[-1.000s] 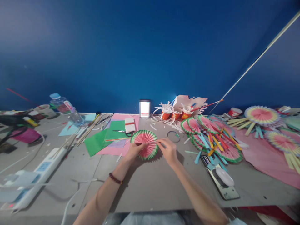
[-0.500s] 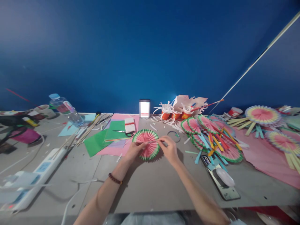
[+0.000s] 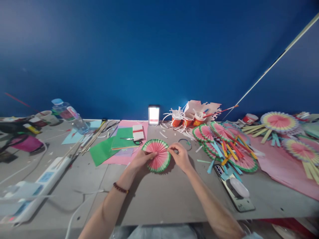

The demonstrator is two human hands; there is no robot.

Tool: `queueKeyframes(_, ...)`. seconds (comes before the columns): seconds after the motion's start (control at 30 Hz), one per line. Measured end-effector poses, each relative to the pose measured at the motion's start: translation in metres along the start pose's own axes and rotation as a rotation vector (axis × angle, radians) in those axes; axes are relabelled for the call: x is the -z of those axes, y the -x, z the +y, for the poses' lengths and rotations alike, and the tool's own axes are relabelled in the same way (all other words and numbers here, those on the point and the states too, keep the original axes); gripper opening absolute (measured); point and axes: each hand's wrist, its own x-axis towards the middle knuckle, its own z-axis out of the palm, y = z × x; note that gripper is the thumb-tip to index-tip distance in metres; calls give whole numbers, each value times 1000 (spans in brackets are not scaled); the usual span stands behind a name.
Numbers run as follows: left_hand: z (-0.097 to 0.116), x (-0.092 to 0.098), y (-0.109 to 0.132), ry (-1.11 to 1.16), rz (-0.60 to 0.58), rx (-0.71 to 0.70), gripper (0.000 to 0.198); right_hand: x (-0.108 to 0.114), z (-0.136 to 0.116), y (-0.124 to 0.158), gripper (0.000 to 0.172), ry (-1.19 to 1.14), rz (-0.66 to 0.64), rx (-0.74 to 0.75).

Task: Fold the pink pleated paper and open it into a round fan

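A round pleated paper fan [image 3: 157, 153], pink with a green rim, lies on the grey table [image 3: 154, 196] in front of me. My left hand [image 3: 142, 159] rests on its left half, fingers pressed near the centre. My right hand [image 3: 179, 156] pinches the fan's right edge with curled fingers. A bead bracelet [image 3: 120, 188] sits on my left wrist.
A pile of finished fans with coloured strips [image 3: 224, 146] lies to the right, beside a phone [image 3: 234, 191]. Green and pink paper sheets [image 3: 112, 147], scissors [image 3: 132, 141], wooden sticks, a bottle [image 3: 68, 114] and a power strip [image 3: 37, 189] are on the left. Red cups [image 3: 186, 121] stand at the back.
The gap in the fan has closed into a full disc. Both hands have shifted slightly forward and right with it.
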Motion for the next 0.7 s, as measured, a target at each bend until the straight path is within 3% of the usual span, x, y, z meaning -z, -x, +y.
queueKeyframes(0.1,2,2,0,-73,-31,12,35,0,1,0,10,10,-26,6)
queueKeyframes(0.47,-4,1,-5,-66,100,-49,29,-1,2,3,14,15,-102,-33)
queueKeyframes(0.7,-5,-1,-3,26,42,-75,36,-1,0,2,10,-24,-103,11)
